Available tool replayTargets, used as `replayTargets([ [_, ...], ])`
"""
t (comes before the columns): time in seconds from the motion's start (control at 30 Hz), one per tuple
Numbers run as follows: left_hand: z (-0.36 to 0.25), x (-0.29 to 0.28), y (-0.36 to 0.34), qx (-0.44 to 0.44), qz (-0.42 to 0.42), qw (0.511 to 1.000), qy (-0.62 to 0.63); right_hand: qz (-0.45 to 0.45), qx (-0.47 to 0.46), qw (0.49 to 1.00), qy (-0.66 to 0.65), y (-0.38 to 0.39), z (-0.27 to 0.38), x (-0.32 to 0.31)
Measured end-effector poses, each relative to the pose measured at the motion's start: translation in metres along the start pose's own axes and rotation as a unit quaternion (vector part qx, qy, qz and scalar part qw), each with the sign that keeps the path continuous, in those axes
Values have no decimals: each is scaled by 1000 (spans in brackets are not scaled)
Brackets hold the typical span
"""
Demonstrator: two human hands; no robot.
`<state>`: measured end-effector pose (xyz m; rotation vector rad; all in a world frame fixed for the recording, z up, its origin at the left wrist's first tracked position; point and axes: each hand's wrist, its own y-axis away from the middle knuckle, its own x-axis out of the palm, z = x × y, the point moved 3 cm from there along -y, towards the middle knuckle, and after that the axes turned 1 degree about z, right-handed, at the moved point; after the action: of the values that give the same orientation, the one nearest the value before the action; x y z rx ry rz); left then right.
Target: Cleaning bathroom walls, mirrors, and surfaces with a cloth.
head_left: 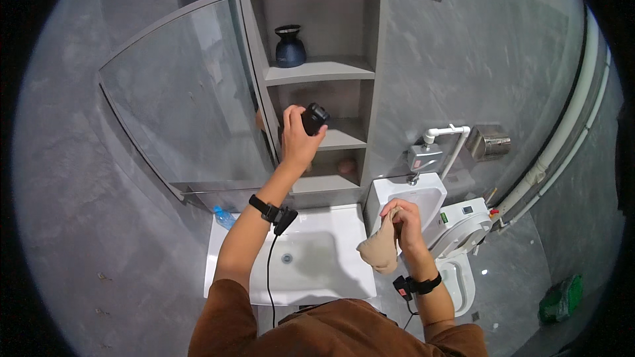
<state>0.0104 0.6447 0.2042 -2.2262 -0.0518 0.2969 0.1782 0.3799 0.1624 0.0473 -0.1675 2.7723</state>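
My left hand [301, 137] is raised in front of the middle shelf of the wall cabinet [380, 33]. Its fingers are wrapped round a small black cylindrical container [315, 119], tilted to the right; its exact kind does not show. Lower and to the right, my right hand [407, 221] is closed on the gathered top of a beige cloth [379, 249], which hangs down between the sink and the urinal. On the top shelf stands a dark blue vase-shaped vessel [290, 47]. A roundish brownish object [346, 166] sits on the lowest shelf.
A mirror door [185, 99] adjoins the shelves on the left. Below is a white sink [317, 225] with a blue plastic bottle [224, 217] at its left corner. At right are a urinal [430, 188], a toilet [456, 277], wall pipes [555, 145] and a green bag [561, 299]. Cables hang from both wrist straps.
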Motion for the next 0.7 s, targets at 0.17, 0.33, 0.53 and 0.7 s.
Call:
replayTargets([
  [0.17, 1, 20, -1, -79, 18, 996, -38, -36, 32, 998, -41, 13, -29, -17],
  [0.33, 19, 26, -10, -62, 13, 992, -105, -26, 74, 995, -63, 11, -42, -26],
  [0.53, 32, 36, -17, -27, -22, 988, -153, -30, 71, 993, -88, -3, -51, -27],
  [0.7, 32, 43, -10, 49, -27, 980, -189, -37, 90, 992, -85, -1, -49, -27],
])
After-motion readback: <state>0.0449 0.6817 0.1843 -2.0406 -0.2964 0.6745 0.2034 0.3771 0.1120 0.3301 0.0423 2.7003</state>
